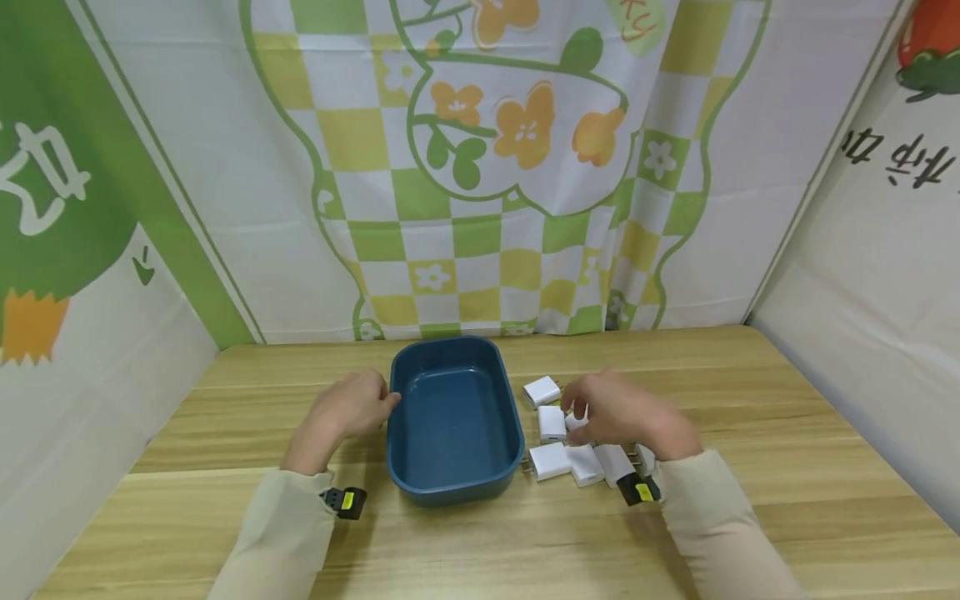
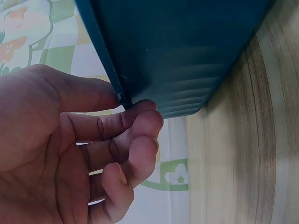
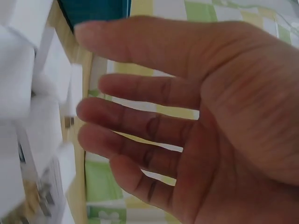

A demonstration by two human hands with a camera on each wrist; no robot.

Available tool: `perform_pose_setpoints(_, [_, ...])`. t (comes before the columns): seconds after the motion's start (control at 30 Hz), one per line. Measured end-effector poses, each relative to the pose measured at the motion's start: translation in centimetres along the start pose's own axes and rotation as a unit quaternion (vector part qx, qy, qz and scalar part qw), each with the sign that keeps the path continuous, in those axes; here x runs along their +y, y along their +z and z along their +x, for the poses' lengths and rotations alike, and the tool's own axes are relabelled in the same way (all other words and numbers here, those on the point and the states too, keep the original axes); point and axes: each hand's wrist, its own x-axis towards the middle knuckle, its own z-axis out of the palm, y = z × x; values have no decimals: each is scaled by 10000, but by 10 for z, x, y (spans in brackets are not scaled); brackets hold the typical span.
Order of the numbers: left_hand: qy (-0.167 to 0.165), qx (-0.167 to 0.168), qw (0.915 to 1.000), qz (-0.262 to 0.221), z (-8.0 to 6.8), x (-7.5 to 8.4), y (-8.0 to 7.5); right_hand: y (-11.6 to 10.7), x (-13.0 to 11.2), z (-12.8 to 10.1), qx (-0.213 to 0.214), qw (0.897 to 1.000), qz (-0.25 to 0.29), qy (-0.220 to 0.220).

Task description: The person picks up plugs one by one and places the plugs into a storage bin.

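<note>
A dark blue plastic tub [image 1: 420, 487] stands empty in the middle of the wooden table. My left hand [image 1: 386, 402] is at its left rim; in the left wrist view the thumb and curled index finger [image 2: 142, 114] pinch the tub's rim [image 2: 112, 70]. Several white charger plugs [image 1: 550, 460] lie in a cluster just right of the tub. My right hand [image 1: 573, 404] hovers over that cluster with fingers [image 3: 121, 86] spread and nearly straight, holding nothing. The plugs [image 3: 28, 93] show blurred beside the fingertips.
Patterned green, yellow and white cloth walls close in the table [image 1: 787, 400] at the back and on both sides. Bare wood lies in front of the tub and to the far right. A small black camera [image 1: 343, 502] sits on each wrist.
</note>
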Motion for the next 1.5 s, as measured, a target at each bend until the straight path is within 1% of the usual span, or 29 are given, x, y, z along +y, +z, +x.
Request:
perform_pose_setpoints(0.1, [3,-7,10000,20,0,0,0,6,-7,3,-203,9993,67,-312])
perform_pose_setpoints(0.17, [15,17,10000,36,0,0,0,11,-12,6,-288,9981,46,-536])
perform_pose_setpoints(0.23, [32,37,10000,55,0,0,0,14,-16,7,-369,9972,-40,-655])
perform_pose_setpoints(0.3, [39,46,10000,60,0,0,0,19,-20,8,-401,9969,-173,-650])
perform_pose_setpoints(0.53, [14,-68,10000,6,0,0,0,31,-27,10,-296,9961,-786,-281])
perform_pose_setpoints(0.73, [-3,-130,9999,-30,1,0,0,36,-31,12,-354,9943,-1000,-75])
perform_pose_setpoints(0.97, [-21,-164,9998,-86,0,0,0,37,-30,12,-217,9928,-1147,-263])
perform_pose_setpoints(1.23, [4,-185,9998,-108,1,-1,0,31,-29,10,-183,9924,-1113,-500])
perform_pose_setpoints(1.33, [22,-198,9998,-91,1,-1,0,27,-30,8,-146,9925,-1077,-565])
perform_pose_setpoints(1.5, [21,-217,9997,-91,1,-1,0,18,-31,4,-154,9947,-836,-586])
